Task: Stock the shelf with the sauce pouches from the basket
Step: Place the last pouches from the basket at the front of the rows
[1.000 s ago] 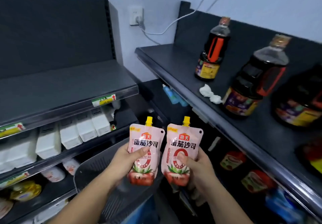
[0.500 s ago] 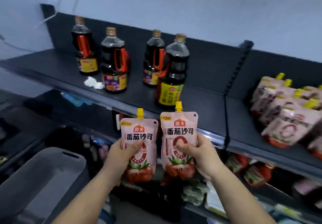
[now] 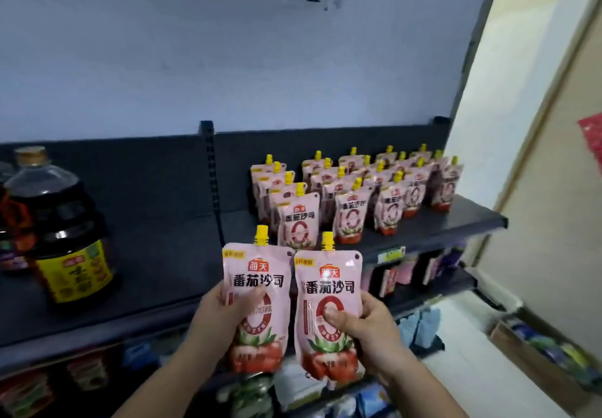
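Observation:
I hold two pink tomato sauce pouches with yellow caps upright, side by side, in front of the dark top shelf (image 3: 169,255). My left hand (image 3: 221,316) grips the left pouch (image 3: 260,274) at its lower half. My right hand (image 3: 368,326) grips the right pouch (image 3: 329,287), thumb on its front. Behind them on the shelf's right section stand several rows of the same pouches (image 3: 358,189), upright. The basket is out of view.
A big dark soy sauce bottle (image 3: 62,225) stands on the shelf at the left. A divider post (image 3: 211,170) splits the shelf sections. Lower shelves hold mixed packets. A cardboard box (image 3: 547,355) sits on the floor at the right, by a door.
My view has swung right, from the basket and soy bottles to the shelf section with the pouch rows. Both hands keep the same grip on the two pouches.

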The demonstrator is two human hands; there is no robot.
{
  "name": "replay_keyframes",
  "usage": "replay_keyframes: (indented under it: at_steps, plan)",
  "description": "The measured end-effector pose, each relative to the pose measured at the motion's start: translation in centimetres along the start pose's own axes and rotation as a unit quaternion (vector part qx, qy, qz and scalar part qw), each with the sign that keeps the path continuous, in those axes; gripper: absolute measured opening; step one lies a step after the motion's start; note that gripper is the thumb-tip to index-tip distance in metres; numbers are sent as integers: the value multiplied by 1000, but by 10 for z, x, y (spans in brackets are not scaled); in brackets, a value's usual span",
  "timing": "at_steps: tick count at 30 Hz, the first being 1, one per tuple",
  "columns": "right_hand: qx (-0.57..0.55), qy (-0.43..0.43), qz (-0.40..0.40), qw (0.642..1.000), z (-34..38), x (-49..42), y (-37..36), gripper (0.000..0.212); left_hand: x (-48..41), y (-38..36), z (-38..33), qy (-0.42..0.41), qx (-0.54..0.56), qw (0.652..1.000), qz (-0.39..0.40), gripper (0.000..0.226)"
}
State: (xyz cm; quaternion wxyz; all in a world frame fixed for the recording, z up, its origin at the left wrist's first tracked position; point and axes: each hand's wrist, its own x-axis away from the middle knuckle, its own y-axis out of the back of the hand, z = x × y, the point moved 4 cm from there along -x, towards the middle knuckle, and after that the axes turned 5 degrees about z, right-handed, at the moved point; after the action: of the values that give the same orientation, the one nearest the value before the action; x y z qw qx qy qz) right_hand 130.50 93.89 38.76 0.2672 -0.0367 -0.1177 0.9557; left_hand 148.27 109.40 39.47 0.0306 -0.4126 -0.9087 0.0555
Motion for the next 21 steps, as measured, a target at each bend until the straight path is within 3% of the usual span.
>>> replay_keyframes:
  at_steps: [2, 7, 11, 21]
  plan:
    - [6, 10, -32, 999, 8, 12, 31, 55, -13, -41, 3, 5, -9, 999, 42, 11]
    - [4, 37, -78, 996, 25, 35, 114, 57, -34, -141, 7, -3, -1, 991, 131, 37]
    - [-16, 48, -107, 993, 41, 41, 192, 64, -66, -222, 15, 0, -11, 984, 179, 36]
    - [1, 66, -93, 993, 127, 1, 391, 48, -169, -415, 28, -16, -24, 991, 129, 14]
